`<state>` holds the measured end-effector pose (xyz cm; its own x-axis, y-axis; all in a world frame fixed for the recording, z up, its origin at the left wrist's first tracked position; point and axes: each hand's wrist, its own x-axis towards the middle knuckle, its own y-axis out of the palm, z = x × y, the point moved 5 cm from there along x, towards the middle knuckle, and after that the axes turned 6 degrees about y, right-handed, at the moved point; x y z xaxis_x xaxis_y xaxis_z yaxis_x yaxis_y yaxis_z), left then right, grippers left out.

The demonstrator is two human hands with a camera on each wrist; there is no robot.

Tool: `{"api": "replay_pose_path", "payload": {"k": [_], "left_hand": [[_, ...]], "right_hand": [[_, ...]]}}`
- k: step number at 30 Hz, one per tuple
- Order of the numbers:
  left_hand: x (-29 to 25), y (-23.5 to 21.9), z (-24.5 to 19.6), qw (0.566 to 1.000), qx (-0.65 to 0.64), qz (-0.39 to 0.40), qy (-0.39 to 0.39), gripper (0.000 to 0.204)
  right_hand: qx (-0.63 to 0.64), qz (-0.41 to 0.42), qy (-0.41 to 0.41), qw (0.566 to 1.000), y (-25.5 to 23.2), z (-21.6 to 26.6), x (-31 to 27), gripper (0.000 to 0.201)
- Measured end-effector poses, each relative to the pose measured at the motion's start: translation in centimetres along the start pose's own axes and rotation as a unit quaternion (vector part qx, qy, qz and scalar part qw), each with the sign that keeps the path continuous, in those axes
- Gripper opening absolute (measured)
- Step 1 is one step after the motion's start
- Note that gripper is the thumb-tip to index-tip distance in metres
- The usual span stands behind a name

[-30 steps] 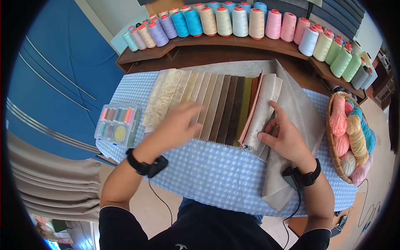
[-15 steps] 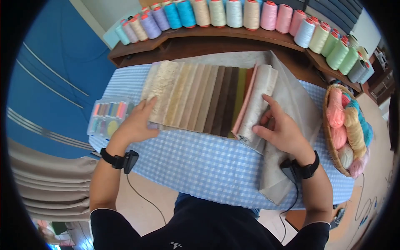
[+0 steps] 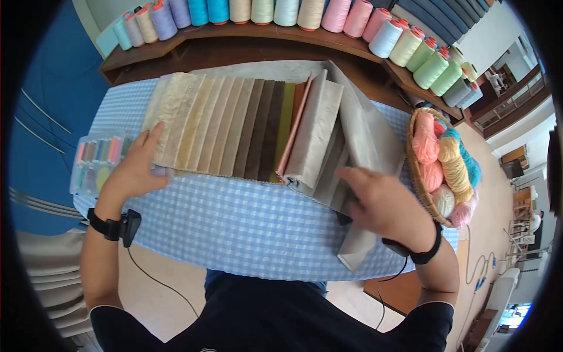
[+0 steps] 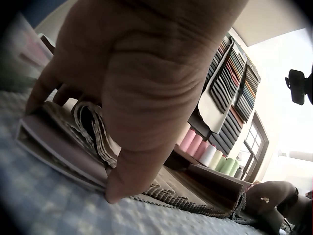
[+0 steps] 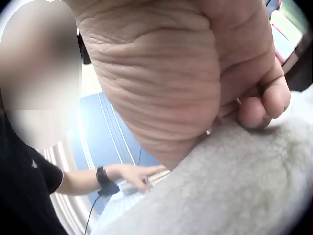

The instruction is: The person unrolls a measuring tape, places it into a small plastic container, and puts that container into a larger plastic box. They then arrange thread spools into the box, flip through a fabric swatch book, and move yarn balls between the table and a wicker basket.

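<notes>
A fan of fabric swatches (image 3: 226, 126), cream through brown to olive and rust, lies on the checked cloth. The left hand (image 3: 132, 173) rests at its cream left end; in the left wrist view that hand (image 4: 142, 83) spans the folded edge, thumb at the near side. Grey swatches (image 3: 311, 129) stand partly raised right of the rust one. Over the grey fabric at the right is the right hand (image 3: 387, 208), its index finger pointing left. In the right wrist view the right hand (image 5: 166, 73) touches pale grey fabric (image 5: 220, 181), fingertips bent; what lies under the palm is hidden.
A wicker basket (image 3: 417, 170) of yarn stands at the table's right end. At the left end is a clear box (image 3: 79, 167) of small coloured items. Thread cones (image 3: 286, 12) line the curved wooden shelf (image 3: 246, 32) behind the table.
The left hand has moved from above the swatches to their left end. The right hand has left the rolled light swatch and shifted toward the near right; that swatch now stands more unfolded. The view has turned right.
</notes>
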<state>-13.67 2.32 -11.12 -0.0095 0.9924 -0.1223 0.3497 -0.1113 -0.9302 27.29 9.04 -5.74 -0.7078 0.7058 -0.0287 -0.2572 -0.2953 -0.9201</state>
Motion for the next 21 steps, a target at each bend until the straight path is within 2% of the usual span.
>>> {"api": "replay_pose_path", "payload": {"k": [5,9,10,12,13,14,15,17,18,21], "left_hand": [[-0.1,-0.2,-0.4,0.999,-0.043,-0.017,0.004,0.108],[0.1,0.0,0.1,0.998,-0.039,-0.029,0.03,0.107],[0.1,-0.1,-0.2,0.999,-0.036,-0.027,0.022,0.107],[0.0,-0.3,0.0,0.999,-0.027,-0.028,0.008,0.107],[0.2,-0.1,0.4,0.999,-0.034,-0.028,0.031,0.108],[0.1,-0.1,1.1,0.998,-0.038,-0.028,0.049,0.109],[-0.2,-0.2,1.7,0.999,-0.024,-0.031,0.031,0.109],[-0.4,-0.4,1.4,0.996,-0.041,-0.042,0.067,0.11],[-0.7,-0.5,1.6,0.997,-0.029,-0.045,0.052,0.11],[-1.2,-0.6,1.7,0.996,-0.058,-0.042,0.06,0.111]], "right_hand": [[0.038,-0.117,0.108,0.987,-8.3,-3.5,-3.0,0.035],[0.013,-0.169,0.133,0.976,-10.2,-5.9,-3.6,0.029],[-0.045,-0.156,0.103,0.981,-9.8,-5.4,-3.3,0.028],[-0.075,-0.134,0.087,0.984,-8.6,-5.3,-3.0,0.027],[-0.104,-0.112,0.07,0.986,-7.6,-4.9,-2.7,0.027],[-0.111,-0.068,0.1,0.987,-6.7,-5.2,-2.4,0.031],[-0.097,-0.07,0.082,0.989,-6.0,-4.1,-2.0,0.031],[-0.135,-0.086,0.065,0.985,-5.2,-1.7,-1.4,0.042],[-0.139,-0.078,0.04,0.986,-4.5,-0.9,-1.0,0.06],[-0.041,-0.071,-0.013,0.997,-3.6,3.4,0.9,0.066]]}}
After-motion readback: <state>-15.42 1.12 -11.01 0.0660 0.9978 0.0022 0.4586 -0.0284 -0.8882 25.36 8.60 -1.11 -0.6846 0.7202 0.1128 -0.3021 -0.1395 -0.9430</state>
